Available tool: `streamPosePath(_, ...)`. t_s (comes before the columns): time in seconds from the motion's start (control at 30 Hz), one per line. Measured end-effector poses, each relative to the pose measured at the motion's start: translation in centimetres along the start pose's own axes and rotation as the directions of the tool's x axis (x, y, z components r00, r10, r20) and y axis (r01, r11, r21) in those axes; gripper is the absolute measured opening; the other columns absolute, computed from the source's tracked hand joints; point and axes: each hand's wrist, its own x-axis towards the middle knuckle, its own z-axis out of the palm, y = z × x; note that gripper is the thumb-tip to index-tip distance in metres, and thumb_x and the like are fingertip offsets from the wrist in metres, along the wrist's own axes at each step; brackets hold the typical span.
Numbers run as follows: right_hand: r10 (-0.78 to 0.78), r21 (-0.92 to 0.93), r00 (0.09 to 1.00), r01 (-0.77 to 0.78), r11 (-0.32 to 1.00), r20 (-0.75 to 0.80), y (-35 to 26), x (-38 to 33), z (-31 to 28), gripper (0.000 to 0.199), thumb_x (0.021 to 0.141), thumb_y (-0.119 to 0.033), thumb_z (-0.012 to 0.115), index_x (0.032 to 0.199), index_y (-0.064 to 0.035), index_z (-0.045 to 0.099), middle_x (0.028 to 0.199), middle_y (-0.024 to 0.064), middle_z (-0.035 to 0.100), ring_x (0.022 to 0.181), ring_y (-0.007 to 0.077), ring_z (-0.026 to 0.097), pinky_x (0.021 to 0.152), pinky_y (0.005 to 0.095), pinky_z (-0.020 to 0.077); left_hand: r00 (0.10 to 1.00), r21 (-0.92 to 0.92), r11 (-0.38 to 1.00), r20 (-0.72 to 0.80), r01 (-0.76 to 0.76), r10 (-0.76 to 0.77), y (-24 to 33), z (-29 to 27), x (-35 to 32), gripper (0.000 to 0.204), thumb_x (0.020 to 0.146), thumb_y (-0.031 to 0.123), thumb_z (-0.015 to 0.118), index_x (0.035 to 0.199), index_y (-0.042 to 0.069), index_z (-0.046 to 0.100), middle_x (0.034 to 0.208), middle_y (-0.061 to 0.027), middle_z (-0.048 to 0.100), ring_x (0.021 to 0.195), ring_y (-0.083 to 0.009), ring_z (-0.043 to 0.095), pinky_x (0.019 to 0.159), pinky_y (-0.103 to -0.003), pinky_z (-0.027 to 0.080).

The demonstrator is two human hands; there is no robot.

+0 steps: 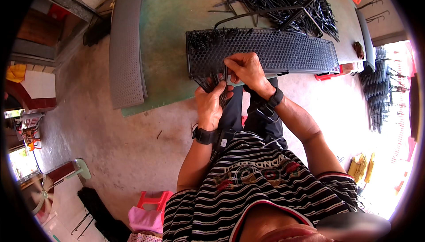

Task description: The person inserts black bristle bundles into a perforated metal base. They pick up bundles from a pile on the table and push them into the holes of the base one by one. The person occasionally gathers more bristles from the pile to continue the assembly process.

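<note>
Your striped shirt [261, 171] fills six o'clock; the green desk [164, 56] spreads at twelve; on it, a black honeycomb tray [283, 49] at one, a heap of black strips [292, 3] beyond; your left hand [210, 105] grasps a strip bundle [206, 82]; your right hand [248, 69] pinches one strip [226, 71] by the tray.

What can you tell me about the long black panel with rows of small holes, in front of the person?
The long, black, roughly rectangular panel looks like plastic, with a dense grid of small holes. It lies lengthwise along the near edge of the green tabletop. Thin black sticks crowd its left end; most holes farther right look unfilled. The person's bare right hand is over its near side; whether it touches is unclear.
</note>
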Motion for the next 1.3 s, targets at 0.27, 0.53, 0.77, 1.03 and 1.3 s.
streamPosePath(0.27,-0.216,0.017,0.95,0.226,0.974,-0.227,-0.7,-1.6,0.9,0.012,0.084,-0.003,0.056,0.089,0.0058,0.062,0.072,0.0103,0.063,0.058,0.016,0.064,0.049,0.0257,0.0489,0.995,-0.026,0.997,-0.075,-0.068,0.065,0.0,-0.5,0.4,0.016,0.081,0.0,0.063,0.097,0.002,0.061,0.084,-0.0073,0.064,0.07,-0.0196,0.064,0.056,-0.033,0.054)
streamPosePath(0.53,-0.743,-0.421,0.361,0.899,0.118,0.563,1.3,-3.2,-0.5,0.043,0.062,-0.004,0.063,0.104,0.0045,0.058,0.11,0.0172,0.055,0.102,0.0306,0.056,0.073,0.0346,0.0536,1.0,-0.263,0.965,0.002,-0.024,0.026,1.1,-1.6,1.3,0.014,0.079,-0.005,0.063,0.092,0.001,0.062,0.085,-0.0083,0.064,0.071,-0.0187,0.063,0.058,-0.032,0.053)
streamPosePath(0.77,-0.352,-0.202,0.936,0.342,0.918,-0.014,0.6,-2.7,0.6,0.025,0.086,-0.011,0.058,0.1,0.0099,0.059,0.068,0.0135,0.064,0.061,0.0166,0.066,0.055,0.0279,0.0518,0.996,-0.121,0.992,0.08,-0.023,0.033,1.2,-0.8,0.5,0.013,0.079,-0.007,0.062,0.091,-0.001,0.061,0.082,-0.0096,0.064,0.067,-0.0189,0.063,0.06,-0.03,0.053)
streamPosePath(1.03,-0.08,0.129,0.996,0.084,0.988,-0.036,-0.8,1.0,-0.6,0.017,0.085,-0.011,0.06,0.087,0.0056,0.063,0.069,0.0052,0.064,0.058,0.0102,0.062,0.05,0.0218,0.049,0.999,-0.07,0.997,0.03,0.044,-0.042,0.6,-1.3,0.2,0.016,0.081,-0.001,0.062,0.097,0.0,0.061,0.088,-0.01,0.065,0.075,-0.023,0.065,0.064,-0.035,0.055)
streamPosePath(1.3,-0.615,-0.321,0.747,0.535,0.782,-0.253,-2.1,4.1,-0.6,0.019,0.086,0.0,0.056,0.102,-0.0013,0.047,0.072,0.0131,0.063,0.065,0.0191,0.067,0.052,0.0264,0.0496,0.999,-0.058,0.998,0.008,-0.033,0.033,0.8,-2.3,0.3,0.014,0.082,0.0,0.062,0.095,0.0,0.061,0.088,-0.011,0.064,0.07,-0.0218,0.064,0.06,-0.034,0.054)
